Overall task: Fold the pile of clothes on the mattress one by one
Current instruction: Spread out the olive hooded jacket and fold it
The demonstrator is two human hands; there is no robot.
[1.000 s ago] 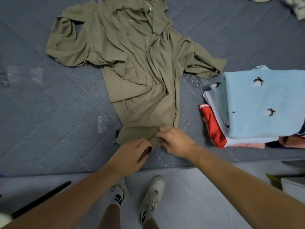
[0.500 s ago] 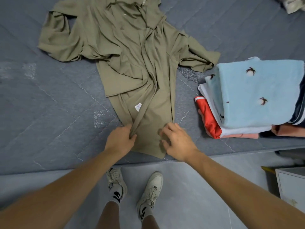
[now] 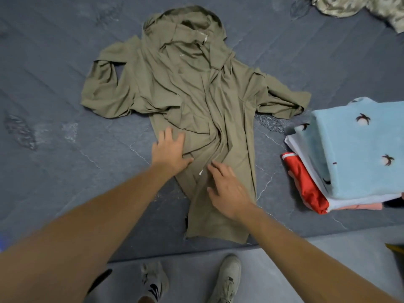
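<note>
Head view, both hands, left [image 3: 169, 149] and right [image 3: 227, 189], flat with fingers spread on olive hooded garment [image 3: 196, 95], grey mattress [image 3: 54, 106]

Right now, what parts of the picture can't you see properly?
All in the head view:
- Camouflage cloth: cut off by the top edge.
- Folded stack: lower pieces covered by the blue towel; cut off by the right edge.
- Olive shirt: hem partly under the left hand and right hand.
- Dark patch: tucked behind the shirt's sleeve, unidentifiable.

Left hand [image 3: 169, 150] flat, fingers spread; right hand [image 3: 227, 189] flat, fingers relaxed; both arms outstretched.
</note>
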